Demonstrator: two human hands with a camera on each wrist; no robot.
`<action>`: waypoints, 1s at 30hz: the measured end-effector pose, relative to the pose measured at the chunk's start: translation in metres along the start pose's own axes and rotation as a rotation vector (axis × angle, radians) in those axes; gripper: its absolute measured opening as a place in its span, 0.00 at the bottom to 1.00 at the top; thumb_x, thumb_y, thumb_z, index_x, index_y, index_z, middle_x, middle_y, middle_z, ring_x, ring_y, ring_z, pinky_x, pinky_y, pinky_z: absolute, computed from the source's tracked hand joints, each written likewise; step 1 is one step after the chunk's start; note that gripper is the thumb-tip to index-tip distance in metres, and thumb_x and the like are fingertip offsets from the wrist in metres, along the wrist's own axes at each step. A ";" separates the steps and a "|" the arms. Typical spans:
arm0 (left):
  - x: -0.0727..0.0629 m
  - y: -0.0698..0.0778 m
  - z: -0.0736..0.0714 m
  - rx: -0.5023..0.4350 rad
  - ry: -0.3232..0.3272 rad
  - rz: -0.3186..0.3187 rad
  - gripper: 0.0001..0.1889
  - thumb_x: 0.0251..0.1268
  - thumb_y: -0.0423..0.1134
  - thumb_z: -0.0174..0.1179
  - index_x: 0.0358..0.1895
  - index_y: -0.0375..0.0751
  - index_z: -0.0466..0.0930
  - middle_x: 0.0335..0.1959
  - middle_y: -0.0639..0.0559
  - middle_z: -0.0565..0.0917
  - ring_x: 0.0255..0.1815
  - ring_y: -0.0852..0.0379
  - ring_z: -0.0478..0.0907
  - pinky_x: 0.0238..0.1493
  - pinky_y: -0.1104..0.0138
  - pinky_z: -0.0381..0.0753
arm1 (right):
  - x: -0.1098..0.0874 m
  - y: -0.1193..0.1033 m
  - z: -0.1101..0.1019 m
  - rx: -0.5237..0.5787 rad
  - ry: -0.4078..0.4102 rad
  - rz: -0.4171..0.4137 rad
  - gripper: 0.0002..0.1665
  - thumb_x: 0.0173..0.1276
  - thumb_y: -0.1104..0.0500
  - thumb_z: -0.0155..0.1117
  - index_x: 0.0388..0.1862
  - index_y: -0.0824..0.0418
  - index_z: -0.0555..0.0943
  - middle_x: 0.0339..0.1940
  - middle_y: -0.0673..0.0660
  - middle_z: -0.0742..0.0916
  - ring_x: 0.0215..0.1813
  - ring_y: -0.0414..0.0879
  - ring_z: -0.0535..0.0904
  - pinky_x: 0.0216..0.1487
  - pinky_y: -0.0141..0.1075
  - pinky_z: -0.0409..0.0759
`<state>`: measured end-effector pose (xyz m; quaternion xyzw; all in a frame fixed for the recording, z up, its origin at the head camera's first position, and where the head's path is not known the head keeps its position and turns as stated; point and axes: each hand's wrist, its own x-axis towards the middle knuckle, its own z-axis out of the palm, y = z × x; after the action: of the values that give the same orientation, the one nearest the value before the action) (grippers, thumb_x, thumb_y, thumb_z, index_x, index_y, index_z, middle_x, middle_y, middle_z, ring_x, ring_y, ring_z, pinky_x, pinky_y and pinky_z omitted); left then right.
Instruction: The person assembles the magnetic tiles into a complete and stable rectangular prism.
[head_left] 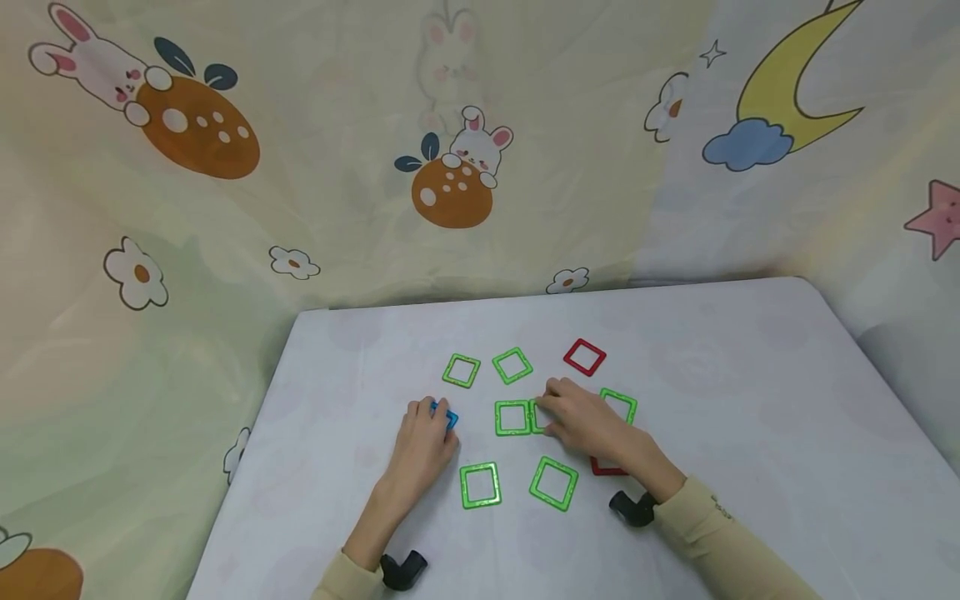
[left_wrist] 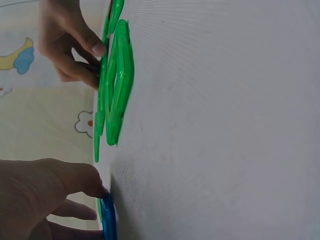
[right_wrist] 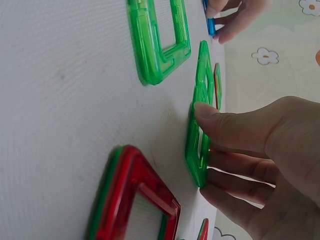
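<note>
My left hand (head_left: 422, 446) grips a small blue square-frame magnetic tile (head_left: 452, 419) at the left of the group; its fingers cover part of the tile. The thumb meets the tile's edge in the left wrist view. My right hand (head_left: 592, 423) pinches a green magnetic tile (right_wrist: 191, 150) between thumb and fingers. That tile lies edge to edge with another green tile (head_left: 513, 432) on its left. Just right of the right hand is a partly hidden green tile (head_left: 620, 393). A red tile (head_left: 609, 472) shows below the right forearm, with green along its edge in the right wrist view.
Two green tiles, one (head_left: 467, 357) beside the other (head_left: 505, 355), lie farther back, with a red tile (head_left: 594, 348) to their right. Nearer are two more green tiles, left (head_left: 482, 504) and right (head_left: 561, 466). The white table (head_left: 750, 417) meets a patterned cloth backdrop (head_left: 337, 167).
</note>
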<state>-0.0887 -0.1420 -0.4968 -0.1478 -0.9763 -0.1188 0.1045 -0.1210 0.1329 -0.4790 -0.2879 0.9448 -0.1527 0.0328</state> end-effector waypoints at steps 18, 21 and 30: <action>0.002 0.003 0.002 -0.088 0.054 0.000 0.28 0.57 0.30 0.70 0.62 0.25 0.78 0.57 0.31 0.79 0.48 0.39 0.80 0.43 0.52 0.84 | 0.000 -0.001 0.000 0.012 0.005 0.001 0.28 0.61 0.58 0.80 0.59 0.63 0.85 0.45 0.52 0.82 0.46 0.44 0.75 0.47 0.35 0.82; 0.003 0.004 0.001 -0.119 0.063 0.007 0.30 0.56 0.30 0.69 0.64 0.26 0.76 0.60 0.33 0.77 0.48 0.42 0.79 0.41 0.54 0.84 | 0.000 -0.001 0.000 0.010 0.004 0.001 0.28 0.60 0.57 0.80 0.59 0.63 0.85 0.45 0.52 0.82 0.46 0.43 0.75 0.47 0.35 0.82; 0.005 0.008 -0.001 -0.194 0.043 -0.004 0.34 0.58 0.30 0.70 0.68 0.24 0.72 0.62 0.32 0.74 0.54 0.44 0.76 0.48 0.60 0.87 | -0.001 0.000 0.000 0.007 -0.004 0.000 0.28 0.61 0.57 0.80 0.59 0.63 0.85 0.46 0.52 0.82 0.47 0.44 0.75 0.47 0.36 0.82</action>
<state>-0.0911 -0.1337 -0.4933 -0.1524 -0.9581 -0.2160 0.1105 -0.1203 0.1329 -0.4788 -0.2882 0.9442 -0.1553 0.0355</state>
